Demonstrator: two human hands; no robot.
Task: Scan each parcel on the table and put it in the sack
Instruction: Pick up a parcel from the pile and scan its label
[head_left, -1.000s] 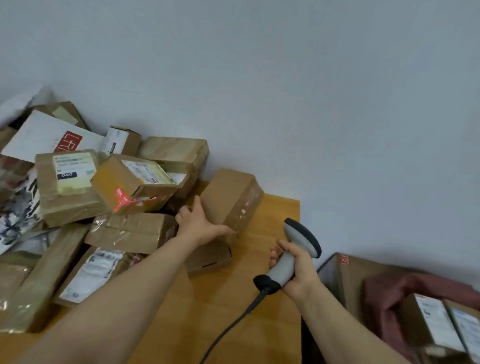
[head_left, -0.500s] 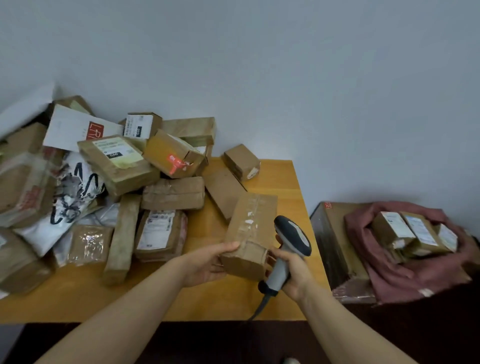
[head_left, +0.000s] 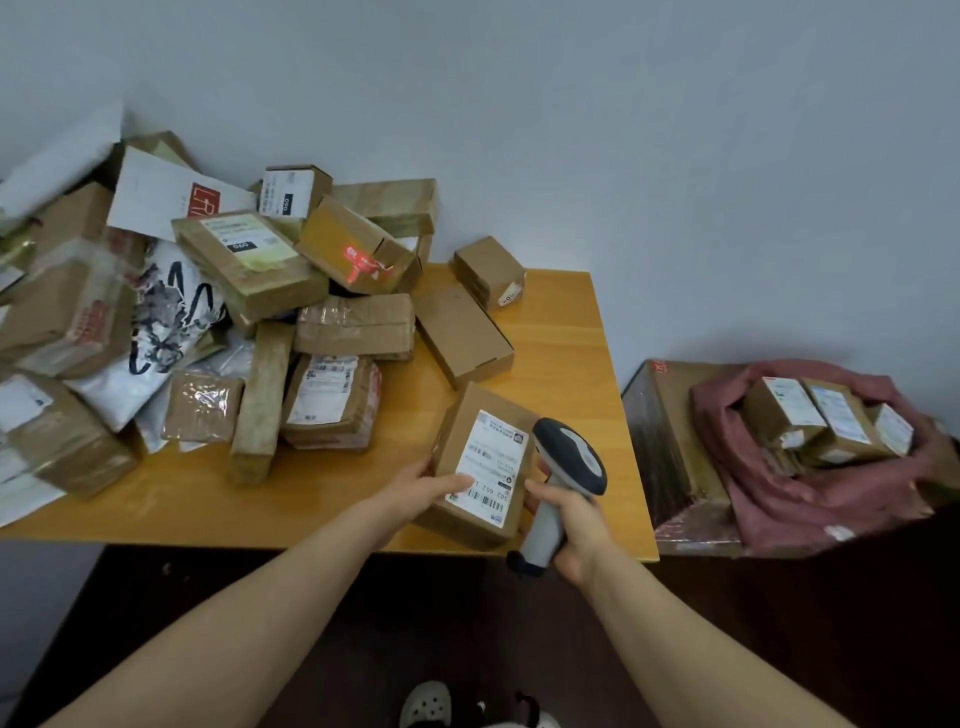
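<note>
Left hand (head_left: 422, 491) gripping a labelled brown parcel (head_left: 480, 467) at lower centre over the table (head_left: 566, 358) edge, right hand (head_left: 574, 525) wrapped round a grey scanner (head_left: 563, 478) just beside it, dusty-red sack (head_left: 779, 493) at right holding several labelled boxes (head_left: 826, 421), heaped parcels (head_left: 249, 312) upper left.

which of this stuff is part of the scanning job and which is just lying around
Job: held parcel in left hand, scanner in right hand, parcel pile, table, sack.
Lying about: wrapped box beneath the sack, shoe on the floor.
</note>
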